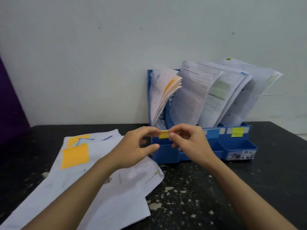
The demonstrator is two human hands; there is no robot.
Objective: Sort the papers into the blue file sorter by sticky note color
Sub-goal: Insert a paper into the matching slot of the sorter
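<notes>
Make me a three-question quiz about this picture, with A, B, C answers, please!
1. Where does the loose pile of papers lie?
A. Left of the blue file sorter
B. Inside it
C. On the floor

2. What colour is the sticky note between the two hands?
A. Pink
B. Yellow
C. Purple

3. What is the right hand doing?
A. Lying flat
B. Pinching the note
C. Holding a pen

Answers: 1 A, the pile sits on the table left of the sorter. 2 B, it shows yellow. 3 B, its fingertips meet on the note's edge, opposite the left hand.

Bare black table right of loose papers; blue file sorter blocks the back.
</notes>
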